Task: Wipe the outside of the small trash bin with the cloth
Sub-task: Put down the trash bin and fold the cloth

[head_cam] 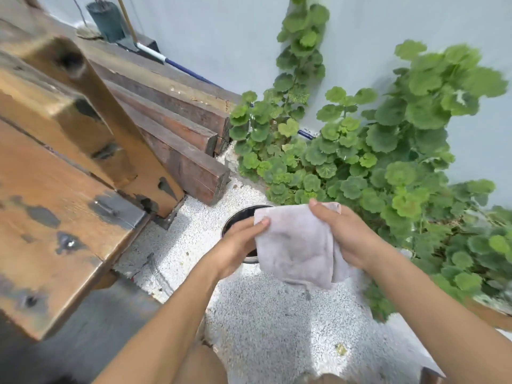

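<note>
A pale grey cloth [297, 245] hangs folded between my two hands, above the gravel. My left hand [238, 242] pinches its left edge with thumb on top. My right hand [343, 234] grips its upper right corner. Directly beneath them stands the small trash bin [235, 217], round with a dark inside and a metal rim; only its left rim and a sliver of its lower edge show, the remainder is hidden by the cloth and my left hand. The cloth is held above the bin, and I cannot tell whether it touches it.
A wooden bench [55, 217] and stacked dark timber beams [177, 134] fill the left. Leafy green plants [374, 151] crowd the right, against a pale wall. White gravel [277, 314] covers the ground around the bin. A broom handle [180, 66] lies by the wall.
</note>
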